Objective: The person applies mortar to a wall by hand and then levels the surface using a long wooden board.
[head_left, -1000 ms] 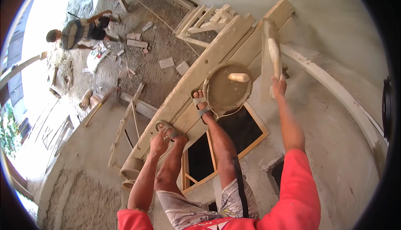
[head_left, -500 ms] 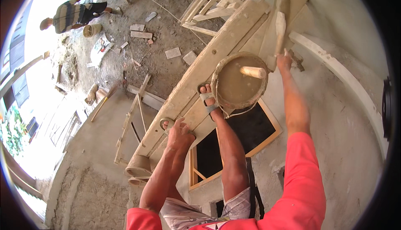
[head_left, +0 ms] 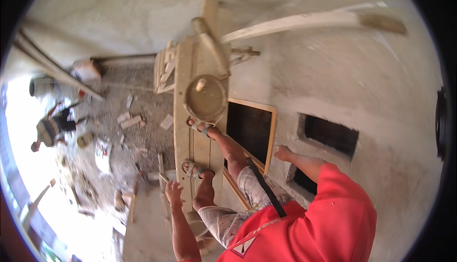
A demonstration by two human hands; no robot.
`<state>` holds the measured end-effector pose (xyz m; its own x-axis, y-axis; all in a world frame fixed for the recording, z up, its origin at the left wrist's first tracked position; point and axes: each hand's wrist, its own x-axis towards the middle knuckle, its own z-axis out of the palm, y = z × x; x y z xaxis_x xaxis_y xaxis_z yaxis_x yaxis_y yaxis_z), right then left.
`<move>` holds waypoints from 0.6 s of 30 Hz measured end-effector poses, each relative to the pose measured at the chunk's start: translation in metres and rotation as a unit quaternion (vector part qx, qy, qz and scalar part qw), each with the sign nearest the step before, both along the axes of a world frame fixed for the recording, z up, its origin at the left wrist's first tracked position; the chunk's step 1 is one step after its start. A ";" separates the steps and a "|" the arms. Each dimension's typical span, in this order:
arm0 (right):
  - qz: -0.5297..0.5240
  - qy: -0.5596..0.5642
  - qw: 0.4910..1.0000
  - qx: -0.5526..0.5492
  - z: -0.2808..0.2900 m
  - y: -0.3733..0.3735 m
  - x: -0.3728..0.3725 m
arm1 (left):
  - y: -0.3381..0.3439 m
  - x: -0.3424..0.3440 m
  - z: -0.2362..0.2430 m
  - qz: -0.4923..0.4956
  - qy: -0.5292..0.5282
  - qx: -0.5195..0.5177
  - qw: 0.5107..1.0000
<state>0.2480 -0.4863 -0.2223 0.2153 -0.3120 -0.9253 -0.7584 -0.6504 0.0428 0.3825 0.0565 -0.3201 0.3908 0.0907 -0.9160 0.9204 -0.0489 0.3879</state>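
Two bare hands brace a person standing on a wooden plank (head_left: 199, 119) whose long axis runs near to far. Left hand (head_left: 173, 191) spreads open by its left edge; right hand (head_left: 282, 153) presses the plastered wall (head_left: 362, 95), fingers unclear.

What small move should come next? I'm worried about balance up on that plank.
Probably close the left hand on the plank edge beside it. Both feet stand on the narrow plank high above the rubble floor, the right hand only leans on the wall, and the round pan sits at the toes.
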 end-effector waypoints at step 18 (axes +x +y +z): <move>-0.057 -0.538 0.737 -0.406 0.368 -0.005 -0.096 | 0.137 -0.070 0.098 -0.219 -0.076 -0.076 0.970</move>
<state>0.1521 -0.4915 0.1452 0.6173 -0.7414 0.2630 -0.6852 -0.6710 -0.2832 0.3122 0.1938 -0.2219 0.4936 -0.2462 -0.8341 0.7559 -0.3528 0.5514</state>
